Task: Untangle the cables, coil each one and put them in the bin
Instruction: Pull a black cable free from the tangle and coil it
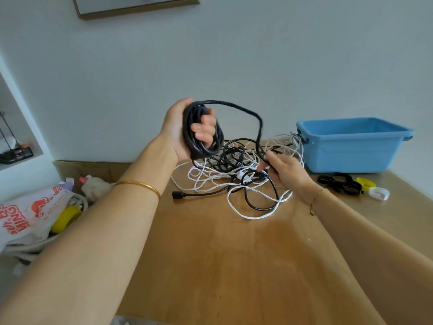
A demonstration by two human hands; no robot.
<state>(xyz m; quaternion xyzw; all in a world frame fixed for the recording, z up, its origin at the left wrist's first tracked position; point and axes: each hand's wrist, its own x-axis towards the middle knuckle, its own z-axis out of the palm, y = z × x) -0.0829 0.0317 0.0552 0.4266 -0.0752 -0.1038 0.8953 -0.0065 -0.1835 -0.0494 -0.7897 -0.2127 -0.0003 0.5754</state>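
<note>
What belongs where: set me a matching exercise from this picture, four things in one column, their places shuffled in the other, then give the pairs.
Things:
1. black cable
2. blue bin
3. white cable
4. yellow strap

Places:
A. lying on the table in front of the bin, beside the black straps
B. looped through the tangle on the table
C. coiled in the left hand, its loose run pinched by the right hand
D. standing at the table's far right

Pairs: 1-C, 2-D, 3-B, 4-A.
</note>
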